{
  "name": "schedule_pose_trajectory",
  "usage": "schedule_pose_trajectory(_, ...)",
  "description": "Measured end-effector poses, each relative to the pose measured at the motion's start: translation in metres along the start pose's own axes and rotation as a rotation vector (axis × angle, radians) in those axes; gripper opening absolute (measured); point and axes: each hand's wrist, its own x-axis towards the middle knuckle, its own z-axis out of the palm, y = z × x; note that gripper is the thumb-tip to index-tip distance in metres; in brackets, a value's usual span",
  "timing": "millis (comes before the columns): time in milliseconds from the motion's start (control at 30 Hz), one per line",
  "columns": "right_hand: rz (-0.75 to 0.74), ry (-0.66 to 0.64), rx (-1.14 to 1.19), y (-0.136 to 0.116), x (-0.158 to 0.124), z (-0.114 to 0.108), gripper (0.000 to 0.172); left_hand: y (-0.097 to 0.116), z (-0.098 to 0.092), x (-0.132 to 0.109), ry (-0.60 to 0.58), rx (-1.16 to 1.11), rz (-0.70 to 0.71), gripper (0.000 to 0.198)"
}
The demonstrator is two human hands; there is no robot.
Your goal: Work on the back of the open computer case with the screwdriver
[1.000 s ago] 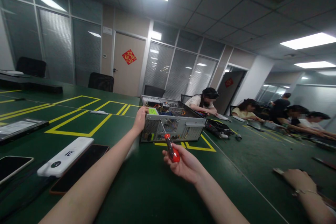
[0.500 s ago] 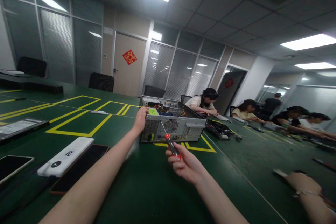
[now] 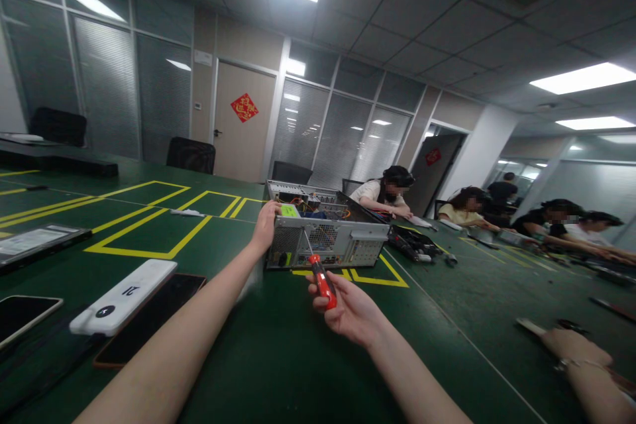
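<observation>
A computer case (image 3: 342,236) lies on its side on the green table, its rear panel facing me and its upper side open. Wires and parts show inside. At its left corner, my left hand (image 3: 267,225) grips the top edge, fingers over it beside a bright yellow-green label (image 3: 289,211). My right hand (image 3: 350,308) is closed around the red and black handle of a screwdriver (image 3: 322,283). The shaft points up and away, and its tip meets the rear panel near the top, left of the fan grille. Whether a screw sits under the tip is too small to see.
Left of my arm lie a white power bank (image 3: 126,295), a dark phone (image 3: 149,321), another phone (image 3: 24,318) and a hard drive (image 3: 42,244). Dark parts (image 3: 417,245) sit right of the case. A co-worker's hand (image 3: 571,348) rests at right; other people work farther off.
The screwdriver handle has turned in my right fingers and tilted slightly left, showing more red. Its tip stays at the same place on the panel. My left hand has not moved.
</observation>
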Motion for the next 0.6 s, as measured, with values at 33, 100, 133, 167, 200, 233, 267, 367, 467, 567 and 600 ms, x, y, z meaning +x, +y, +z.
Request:
schedule_pose_trajectory(33, -0.010, 0.009, 0.008, 0.0000, 0.0002, 0.0000, 0.028, -0.0002, 0.0000, -0.0002, 0.001, -0.001, -0.003, 0.044)
schedule_pose_trajectory(100, -0.021, 0.012, 0.024, -0.0005, 0.0003, -0.0004, 0.026, -0.0006, -0.0003, -0.0006, 0.002, 0.002, -0.014, 0.044)
schedule_pose_trajectory(133, -0.014, 0.011, 0.027, -0.0009, 0.0003, -0.0009, 0.024, -0.0006, -0.0005, -0.0008, 0.000, 0.004, -0.019, 0.044)
schedule_pose_trajectory(167, 0.001, 0.011, 0.027, -0.0014, 0.0004, -0.0016, 0.023, -0.0005, -0.0007, -0.0009, -0.002, 0.004, -0.023, 0.044)
schedule_pose_trajectory(200, 0.018, 0.012, 0.023, -0.0019, 0.0006, -0.0024, 0.022, -0.0002, -0.0010, -0.0009, -0.003, 0.004, -0.025, 0.043)
schedule_pose_trajectory(233, 0.034, 0.014, 0.018, -0.0024, 0.0010, -0.0031, 0.021, 0.0002, -0.0012, -0.0008, -0.005, 0.004, -0.027, 0.043)
schedule_pose_trajectory(267, 0.049, 0.015, 0.015, -0.0027, 0.0014, -0.0038, 0.019, 0.0007, -0.0014, -0.0007, -0.007, 0.005, -0.027, 0.042)
schedule_pose_trajectory(367, 0.063, 0.012, 0.026, -0.0030, 0.0031, -0.0048, 0.015, 0.0023, -0.0015, -0.0004, -0.010, 0.007, -0.024, 0.041)
schedule_pose_trajectory(467, 0.022, 0.039, 0.026, -0.0022, 0.0045, -0.0043, 0.016, 0.0030, -0.0012, -0.0003, -0.007, -0.001, -0.010, 0.042)
schedule_pose_trajectory(567, -0.009, 0.057, -0.001, -0.0010, 0.0049, -0.0043, 0.020, 0.0025, -0.0010, -0.0005, -0.004, -0.007, -0.005, 0.043)
schedule_pose_trajectory(600, -0.008, 0.050, -0.007, -0.0007, 0.0048, -0.0045, 0.021, 0.0023, -0.0010, -0.0006, -0.003, -0.006, -0.007, 0.043)
